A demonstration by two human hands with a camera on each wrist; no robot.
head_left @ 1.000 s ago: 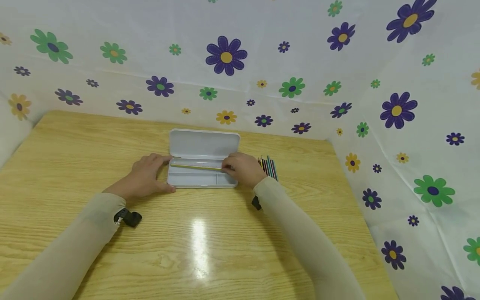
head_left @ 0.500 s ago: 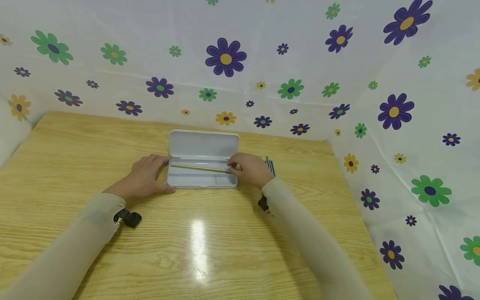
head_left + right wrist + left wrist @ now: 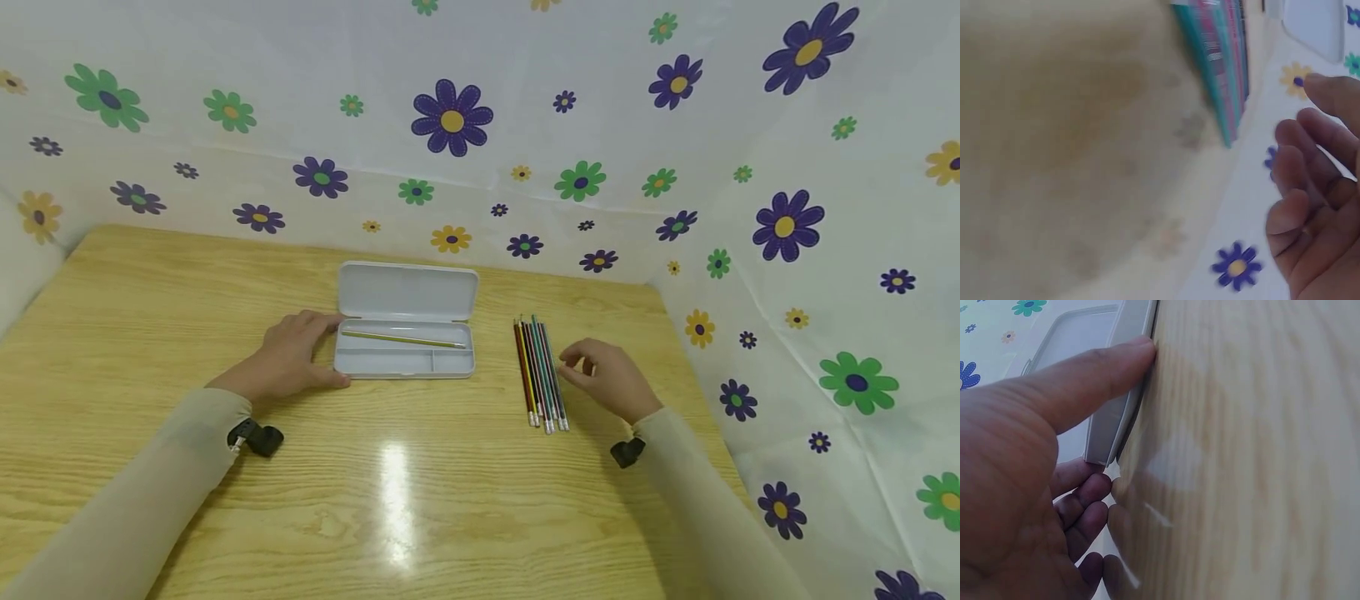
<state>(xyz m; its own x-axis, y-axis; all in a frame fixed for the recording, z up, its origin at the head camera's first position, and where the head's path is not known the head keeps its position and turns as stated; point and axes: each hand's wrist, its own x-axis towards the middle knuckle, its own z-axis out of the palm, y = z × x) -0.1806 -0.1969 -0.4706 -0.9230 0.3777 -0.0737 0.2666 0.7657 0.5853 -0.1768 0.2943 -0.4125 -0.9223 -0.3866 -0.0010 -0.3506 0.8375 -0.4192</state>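
White, the case (image 3: 381,362) lies open on the table (image 3: 480,500), one yellow pencil (image 3: 405,340) aslant in its long rear compartment. The left hand (image 3: 288,358) spans the left end, thumb and forefinger apart. The right hand (image 3: 607,375), empty, thumb and fingertips parted, is just beside the pencils (image 3: 542,375) lying right of the case. Hazards, as judged: a brush of those fingertips could roll the outer pencils; lifting one from so close a bunch could drag its neighbours; slack left-hand pressure could let a knock skid the case. Materials: case apparently plastic, rounded at the corners; pencils slim, straight, metal-banded at the near ends; table wood-grained, glossy enough to mirror light.
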